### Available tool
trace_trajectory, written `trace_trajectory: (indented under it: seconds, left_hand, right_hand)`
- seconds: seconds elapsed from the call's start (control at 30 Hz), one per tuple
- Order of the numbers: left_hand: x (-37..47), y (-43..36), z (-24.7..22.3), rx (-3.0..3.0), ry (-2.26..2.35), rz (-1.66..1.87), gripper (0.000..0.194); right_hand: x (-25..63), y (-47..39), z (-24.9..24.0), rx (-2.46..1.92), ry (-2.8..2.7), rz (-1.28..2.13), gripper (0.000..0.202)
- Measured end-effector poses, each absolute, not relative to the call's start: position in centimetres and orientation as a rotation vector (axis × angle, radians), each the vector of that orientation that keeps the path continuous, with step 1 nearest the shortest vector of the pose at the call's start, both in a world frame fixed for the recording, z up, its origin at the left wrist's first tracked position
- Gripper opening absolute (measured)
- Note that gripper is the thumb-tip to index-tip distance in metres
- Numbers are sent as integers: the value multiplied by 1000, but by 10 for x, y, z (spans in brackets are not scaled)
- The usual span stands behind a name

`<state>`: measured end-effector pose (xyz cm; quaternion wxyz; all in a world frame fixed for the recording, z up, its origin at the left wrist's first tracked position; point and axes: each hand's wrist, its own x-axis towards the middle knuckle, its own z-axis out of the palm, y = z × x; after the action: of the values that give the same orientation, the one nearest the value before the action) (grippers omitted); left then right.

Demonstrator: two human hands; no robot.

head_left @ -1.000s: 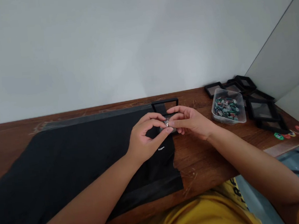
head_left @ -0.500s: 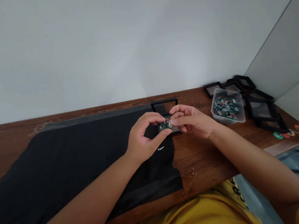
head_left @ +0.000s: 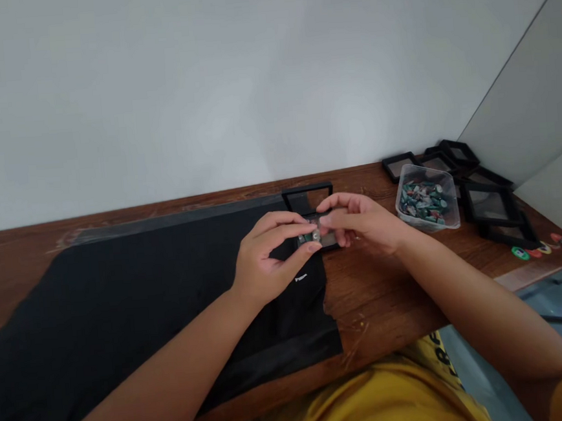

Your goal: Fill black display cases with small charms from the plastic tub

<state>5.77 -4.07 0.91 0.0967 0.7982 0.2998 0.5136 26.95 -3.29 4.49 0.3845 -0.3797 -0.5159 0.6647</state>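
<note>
An open black display frame (head_left: 331, 247) stands at the right edge of the black mat, its upper half tilted up behind my hands. On its lower half lie small shiny green and clear pieces (head_left: 316, 235), whose kind I cannot make out. My left hand (head_left: 270, 257) curls round these pieces from the left, fingers above and thumb below, closed on them. From the right, my right hand (head_left: 357, 224) reaches over the frame with thumb and forefinger pinched at the pieces. Its fingertips partly hide what they touch. A small white sliver (head_left: 300, 278) rests on the mat below.
A clear plastic tub (head_left: 426, 198) of similar green, red and white pieces stands to the right. Several black frames (head_left: 492, 205) are piled beyond it. Small coloured discs (head_left: 520, 253) lie near the table's right edge. The black mat (head_left: 171, 297) covers the left side.
The fingers of my left hand have straightened and closed further over the pieces. My right fingertips have shifted slightly, still at the pieces. The frame stays in place.
</note>
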Motion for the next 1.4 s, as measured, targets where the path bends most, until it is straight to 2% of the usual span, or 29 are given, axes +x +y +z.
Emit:
trace_trajectory:
  seconds: [0.1,0.2,0.43,0.5,0.6,0.67,0.8,0.9,0.97,1.1,1.4]
  left_hand:
    - [62,-36,2,2280,1099,1528,14]
    - [71,-32,-6,2291,1233,1455,15]
    - [83,-32,-13,2540,1268,1123,16]
    - [83,-32,-15,2562,1315,1072,15]
    - [84,-32,-17,2555,1362,1032,14]
    - [84,-32,-17,2529,1364,1036,15]
    - [85,-33,-18,2484,1354,1052,13]
    - [85,-32,-18,2446,1402,1047,19]
    - [84,-32,-19,2424,1421,1052,23]
    - [83,-33,-18,2409,1400,1085,21]
    - [73,-33,-9,2306,1278,1326,20]
  right_hand:
    - [271,-29,43,-1042,-1325,1272,33]
    - [273,-27,43,-1059,-1322,1076,34]
    - [270,-29,42,-1081,-1399,1100,51]
    - [270,-32,43,-1113,-1521,1056,48]
    - [274,-37,51,-1262,-1788,866,29]
    - [278,-39,59,-1433,-1962,727,13]
    - [285,-39,68,-1723,-2227,593,20]
    - [287,-39,67,-1917,-2308,525,14]
    - [287,-39,65,-1988,-2351,506,18]
    - [287,-41,62,-2034,-2412,502,27]
    - [292,-36,57,-1945,-2370,517,27]
